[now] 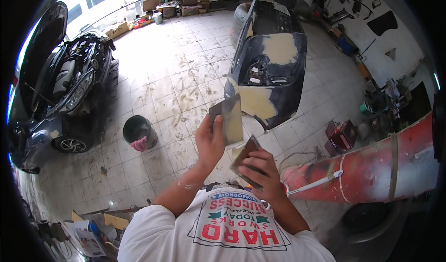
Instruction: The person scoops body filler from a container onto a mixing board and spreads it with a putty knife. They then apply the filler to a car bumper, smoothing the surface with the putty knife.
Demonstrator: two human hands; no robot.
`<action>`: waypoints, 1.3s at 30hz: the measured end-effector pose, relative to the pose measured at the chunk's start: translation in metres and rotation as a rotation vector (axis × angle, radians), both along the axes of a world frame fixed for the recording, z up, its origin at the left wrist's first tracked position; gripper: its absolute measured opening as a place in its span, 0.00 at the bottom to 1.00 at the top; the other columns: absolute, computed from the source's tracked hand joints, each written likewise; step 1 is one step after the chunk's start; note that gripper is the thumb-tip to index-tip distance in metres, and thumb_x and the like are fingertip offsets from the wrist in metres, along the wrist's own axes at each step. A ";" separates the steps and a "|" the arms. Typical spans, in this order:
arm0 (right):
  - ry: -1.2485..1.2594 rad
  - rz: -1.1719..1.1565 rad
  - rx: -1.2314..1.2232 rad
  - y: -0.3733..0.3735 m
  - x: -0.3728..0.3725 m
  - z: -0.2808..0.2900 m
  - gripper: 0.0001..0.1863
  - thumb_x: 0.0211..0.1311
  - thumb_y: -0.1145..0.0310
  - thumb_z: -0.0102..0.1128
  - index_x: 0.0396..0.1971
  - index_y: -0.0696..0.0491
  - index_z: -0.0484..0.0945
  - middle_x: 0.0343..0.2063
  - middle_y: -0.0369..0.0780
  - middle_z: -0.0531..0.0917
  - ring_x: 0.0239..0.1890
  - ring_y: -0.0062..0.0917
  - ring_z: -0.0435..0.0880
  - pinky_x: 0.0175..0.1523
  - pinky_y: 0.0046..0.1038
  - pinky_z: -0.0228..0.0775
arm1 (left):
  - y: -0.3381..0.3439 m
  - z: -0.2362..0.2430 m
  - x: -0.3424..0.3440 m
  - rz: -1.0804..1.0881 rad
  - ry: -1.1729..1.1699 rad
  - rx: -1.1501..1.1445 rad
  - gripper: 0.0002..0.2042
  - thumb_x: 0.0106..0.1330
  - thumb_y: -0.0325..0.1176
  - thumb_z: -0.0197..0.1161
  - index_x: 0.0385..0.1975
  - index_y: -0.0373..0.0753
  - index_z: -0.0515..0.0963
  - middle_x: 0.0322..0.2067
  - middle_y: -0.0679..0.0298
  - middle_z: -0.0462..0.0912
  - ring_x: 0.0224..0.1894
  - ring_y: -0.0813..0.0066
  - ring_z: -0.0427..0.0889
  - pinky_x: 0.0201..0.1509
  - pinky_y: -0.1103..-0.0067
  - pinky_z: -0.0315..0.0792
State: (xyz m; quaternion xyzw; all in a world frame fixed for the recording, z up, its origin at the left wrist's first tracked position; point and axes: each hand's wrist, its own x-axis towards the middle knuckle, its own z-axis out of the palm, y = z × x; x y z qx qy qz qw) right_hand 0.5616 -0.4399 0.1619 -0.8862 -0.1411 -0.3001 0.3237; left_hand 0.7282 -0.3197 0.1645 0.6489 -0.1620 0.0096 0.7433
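While gripping a flat plate [227, 113] smeared with pale paste [234, 128] in the left hand [210, 139] and a dark scraper [247, 152] in the right hand [260, 171], likely mixing paste. Held over the floor [181, 85], by the near left corner of the patched car panel [290, 101]. Next, probably calls for a flat, gentle scrape.

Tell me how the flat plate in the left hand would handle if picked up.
The flat plate is probably stiff, as it shows no sag. It seems light, since the left hand alone holds it near one edge. The yellowish paste on it may make it slippery.
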 end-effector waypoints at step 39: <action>0.113 -0.139 0.030 0.000 0.019 -0.011 0.44 0.41 0.92 0.67 0.62 0.43 0.73 0.66 0.51 0.66 0.71 0.56 0.68 0.74 0.53 0.65 | 0.018 -0.013 -0.008 -0.383 0.796 -0.462 0.17 0.83 0.38 0.57 0.62 0.34 0.75 0.51 0.58 0.87 0.49 0.70 0.88 0.52 0.72 0.84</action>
